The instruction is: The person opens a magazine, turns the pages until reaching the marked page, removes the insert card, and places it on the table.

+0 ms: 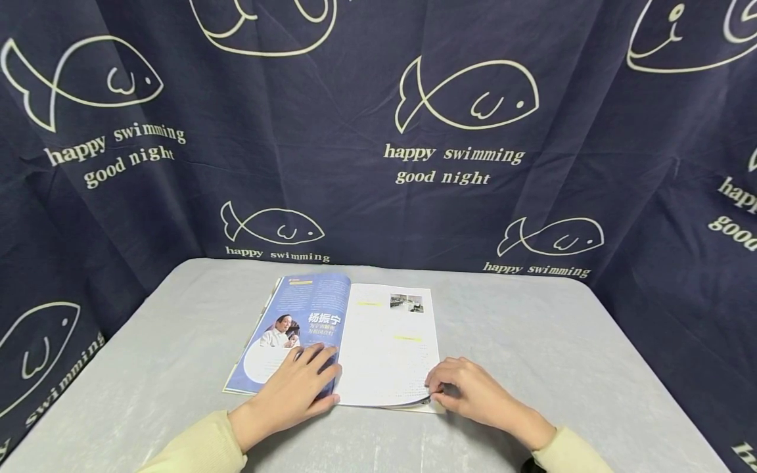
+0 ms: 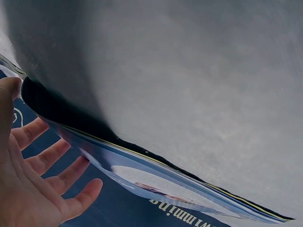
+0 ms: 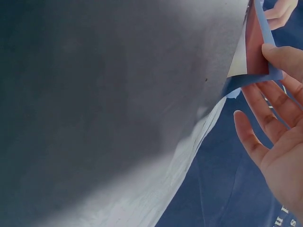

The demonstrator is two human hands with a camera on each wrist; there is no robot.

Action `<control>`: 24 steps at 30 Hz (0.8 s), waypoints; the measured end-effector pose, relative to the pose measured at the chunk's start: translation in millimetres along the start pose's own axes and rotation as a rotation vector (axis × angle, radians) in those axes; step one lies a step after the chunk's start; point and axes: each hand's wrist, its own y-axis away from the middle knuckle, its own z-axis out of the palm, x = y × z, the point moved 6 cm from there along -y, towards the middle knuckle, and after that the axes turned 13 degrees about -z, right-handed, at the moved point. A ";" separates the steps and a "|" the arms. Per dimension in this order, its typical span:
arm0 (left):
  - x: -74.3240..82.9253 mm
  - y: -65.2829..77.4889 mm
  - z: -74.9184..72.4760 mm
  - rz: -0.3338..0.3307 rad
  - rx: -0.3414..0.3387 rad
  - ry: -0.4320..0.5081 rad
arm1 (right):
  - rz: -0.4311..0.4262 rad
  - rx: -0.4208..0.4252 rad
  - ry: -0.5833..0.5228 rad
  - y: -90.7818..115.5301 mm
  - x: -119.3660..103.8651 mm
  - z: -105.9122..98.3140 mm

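Note:
An open magazine (image 1: 384,368) lies on the table, with a blue left page (image 1: 325,295) carrying a portrait photo and a mostly white right page. My left hand (image 1: 290,391) rests on the lower part of the left page beside the spine, fingers spread. In the left wrist view, its straight fingers (image 2: 52,156) lie along the magazine's edge. At the lower right corner, my right hand (image 1: 473,391) pinches a page edge between thumb and fingers. The right wrist view shows that page (image 3: 258,52) bent up, its coloured underside visible.
A pale grey tabletop (image 1: 520,328) spreads around the magazine on all sides. Behind and beside it hangs a dark blue curtain (image 1: 355,164) with white fish outlines and lettering. A small dark object (image 1: 532,466) shows by the right sleeve at the bottom edge.

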 end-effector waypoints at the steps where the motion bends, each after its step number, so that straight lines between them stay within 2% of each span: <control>1: 0.1 0.0 -0.2 0.001 0.003 0.001 | 0.008 0.004 -0.009 -0.3 0.1 -0.4; 12: 0.5 -0.4 -0.2 0.009 0.020 -0.001 | 0.066 0.037 -0.081 -2.4 2.4 -2.1; 18: 0.9 -1.6 0.1 0.001 0.004 -0.004 | 0.091 0.045 -0.067 -2.0 4.4 -3.5; 24: 2.6 -2.6 0.6 -0.007 0.002 -0.024 | 0.091 0.113 -0.026 -4.7 5.0 -9.9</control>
